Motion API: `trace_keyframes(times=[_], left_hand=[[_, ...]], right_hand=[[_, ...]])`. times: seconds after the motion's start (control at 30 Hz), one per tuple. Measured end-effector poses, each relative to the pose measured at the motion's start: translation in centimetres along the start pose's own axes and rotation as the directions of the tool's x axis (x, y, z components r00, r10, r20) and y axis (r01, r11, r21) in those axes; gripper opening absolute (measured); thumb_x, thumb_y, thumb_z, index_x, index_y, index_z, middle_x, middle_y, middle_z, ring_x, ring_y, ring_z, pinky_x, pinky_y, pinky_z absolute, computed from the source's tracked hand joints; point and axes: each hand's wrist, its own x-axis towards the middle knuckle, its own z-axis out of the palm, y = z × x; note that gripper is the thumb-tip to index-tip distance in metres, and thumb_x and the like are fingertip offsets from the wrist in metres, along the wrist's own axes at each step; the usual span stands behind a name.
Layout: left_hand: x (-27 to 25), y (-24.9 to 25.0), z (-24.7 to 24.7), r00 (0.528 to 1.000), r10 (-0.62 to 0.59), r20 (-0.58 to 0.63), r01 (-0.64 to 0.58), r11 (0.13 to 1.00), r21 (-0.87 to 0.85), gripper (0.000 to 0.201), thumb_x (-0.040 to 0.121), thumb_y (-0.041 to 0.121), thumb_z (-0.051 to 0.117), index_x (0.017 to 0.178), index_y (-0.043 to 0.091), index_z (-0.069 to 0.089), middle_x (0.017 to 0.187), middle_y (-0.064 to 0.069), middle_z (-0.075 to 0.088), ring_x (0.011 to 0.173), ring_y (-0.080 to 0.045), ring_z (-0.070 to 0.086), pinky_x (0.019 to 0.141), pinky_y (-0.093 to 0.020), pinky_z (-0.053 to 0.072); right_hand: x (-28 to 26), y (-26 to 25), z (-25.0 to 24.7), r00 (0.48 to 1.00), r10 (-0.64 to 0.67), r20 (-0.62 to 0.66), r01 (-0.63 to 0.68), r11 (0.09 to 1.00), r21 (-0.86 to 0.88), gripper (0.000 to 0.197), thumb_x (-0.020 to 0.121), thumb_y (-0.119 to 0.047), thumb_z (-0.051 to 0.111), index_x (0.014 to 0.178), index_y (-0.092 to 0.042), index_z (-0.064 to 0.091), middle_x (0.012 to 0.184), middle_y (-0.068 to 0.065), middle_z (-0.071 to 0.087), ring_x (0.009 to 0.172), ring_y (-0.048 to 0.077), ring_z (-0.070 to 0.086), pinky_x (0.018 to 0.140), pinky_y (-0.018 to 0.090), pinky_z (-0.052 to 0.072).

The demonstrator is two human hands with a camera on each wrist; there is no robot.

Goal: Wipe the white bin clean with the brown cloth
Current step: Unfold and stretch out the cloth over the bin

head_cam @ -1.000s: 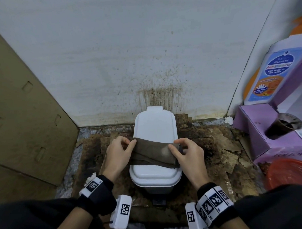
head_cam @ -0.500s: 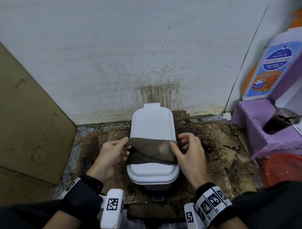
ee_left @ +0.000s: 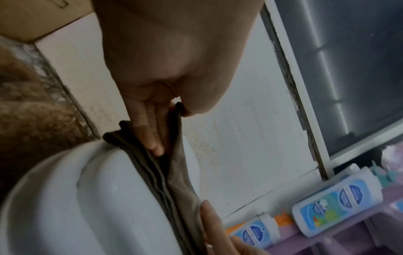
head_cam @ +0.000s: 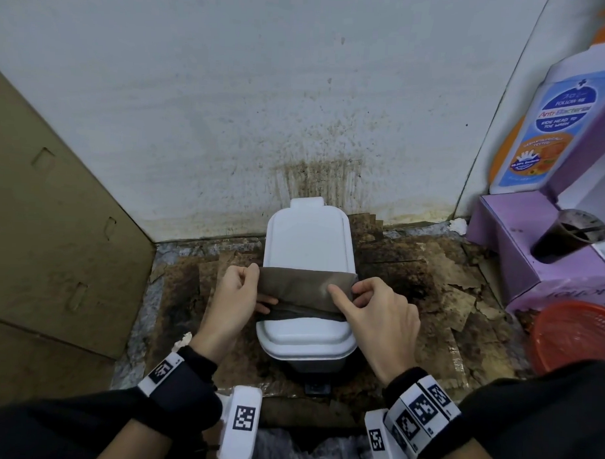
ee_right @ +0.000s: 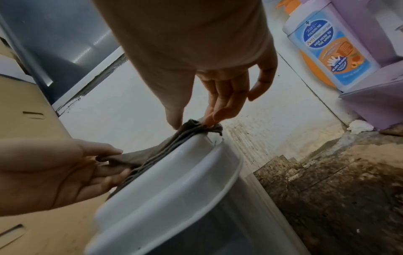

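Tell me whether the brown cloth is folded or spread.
Folded: the brown cloth shows stacked layered edges in both wrist views, stretched across the white plastic bin's lid.

Brown cloth (head_cam: 302, 294) hides middle of white bin (head_cam: 307, 243) lid; orange basket (head_cam: 578, 338) cut by edge.

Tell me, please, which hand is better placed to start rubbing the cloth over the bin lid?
Probably the right hand. Its forefinger already lies flat on top of the brown cloth over the white bin lid. The left hand only pinches the cloth's edge beside the lid, so it suits holding.
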Motion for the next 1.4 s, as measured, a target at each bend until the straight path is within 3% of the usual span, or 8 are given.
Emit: trace_keyframes(times=[0.3,0.43,0.53,0.67,0.77,0.93,1.13,1.4], left_hand=[[-0.9,1.6,0.3,0.938,-0.185,0.293,0.313,0.816,-0.486,0.046,0.116,0.022,0.027,0.118,-0.009,0.061,0.109,-0.028,0.076,0.100,-0.028,0.078,0.079,-0.027,0.064],[-1.1,1.0,-0.4,0.946,-0.169,0.275,0.256,0.911,-0.322,0.040,0.116,0.024,0.032,0.116,-0.001,0.062,0.104,-0.023,0.078,0.096,-0.028,0.079,0.073,-0.027,0.064],[-1.0,-0.6,-1.2,0.987,-0.056,0.148,0.058,0.998,-0.006,0.023,0.111,0.026,0.046,0.101,0.006,0.050,0.085,-0.008,0.079,0.068,-0.019,0.074,0.056,-0.026,0.055],[-0.3,-2.8,-2.0,0.986,0.162,0.038,-0.163,0.897,0.410,0.028,0.103,0.031,0.062,0.084,0.012,0.053,0.064,0.010,0.053,0.056,-0.004,0.045,0.060,-0.031,0.038],[-0.2,-3.7,-2.1,0.990,0.134,0.034,-0.136,0.899,0.415,0.026,0.102,0.034,0.063,0.086,0.015,0.056,0.075,0.007,0.056,0.068,-0.009,0.051,0.067,-0.035,0.042],[0.2,-4.1,-1.8,0.999,0.032,0.044,-0.042,0.971,0.236,0.021,0.103,0.038,0.062,0.118,0.024,0.056,0.115,0.007,0.066,0.110,-0.011,0.064,0.099,-0.041,0.054],[0.1,-3.1,-1.6,0.995,0.098,0.031,-0.102,0.982,0.156,0.016,0.103,0.034,0.063,0.109,0.020,0.070,0.107,0.002,0.072,0.101,-0.011,0.068,0.082,-0.024,0.054],[-0.4,-1.1,-0.3,0.969,0.244,0.050,-0.249,0.956,0.158,0.019,0.105,0.038,0.058,0.099,0.020,0.060,0.097,0.001,0.070,0.093,-0.017,0.068,0.081,-0.045,0.055]], right_hand=[[1.0,0.8,0.3,0.979,0.153,0.134,-0.174,0.970,0.167,0.041,0.077,-0.070,0.072,0.091,-0.032,0.067,0.076,-0.017,0.067,0.086,0.009,0.066,0.089,0.043,0.054],[2.1,1.7,0.4,0.960,0.186,0.207,-0.247,0.912,0.327,0.025,0.081,-0.051,0.078,0.080,-0.027,0.072,0.078,-0.014,0.073,0.083,0.006,0.068,0.081,0.035,0.056],[2.5,2.1,0.1,0.954,0.176,0.244,-0.265,0.875,0.404,0.019,0.084,-0.041,0.077,0.078,-0.023,0.074,0.078,-0.010,0.074,0.081,0.006,0.068,0.070,0.025,0.050],[2.6,2.3,0.2,0.945,0.161,0.283,-0.278,0.852,0.443,0.021,0.087,-0.036,0.073,0.075,-0.019,0.075,0.076,-0.009,0.074,0.078,0.004,0.067,0.062,0.020,0.044],[2.5,2.5,0.5,0.945,0.143,0.295,-0.265,0.862,0.432,0.016,0.088,-0.036,0.072,0.084,-0.020,0.072,0.085,-0.008,0.072,0.084,0.007,0.065,0.064,0.021,0.044],[2.5,2.9,0.9,0.945,0.076,0.318,-0.228,0.851,0.474,0.034,0.091,-0.033,0.071,0.122,-0.027,0.060,0.109,-0.006,0.066,0.099,0.009,0.064,0.076,0.023,0.051],[2.4,3.0,1.6,0.981,0.019,0.194,-0.118,0.849,0.516,0.015,0.095,-0.037,0.070,0.106,-0.027,0.070,0.099,-0.008,0.071,0.092,0.004,0.066,0.070,0.012,0.050],[2.4,3.1,0.2,0.989,-0.035,0.141,-0.050,0.831,0.554,0.005,0.100,-0.032,0.064,0.101,-0.028,0.065,0.091,-0.006,0.070,0.083,0.003,0.067,0.066,0.017,0.050]])
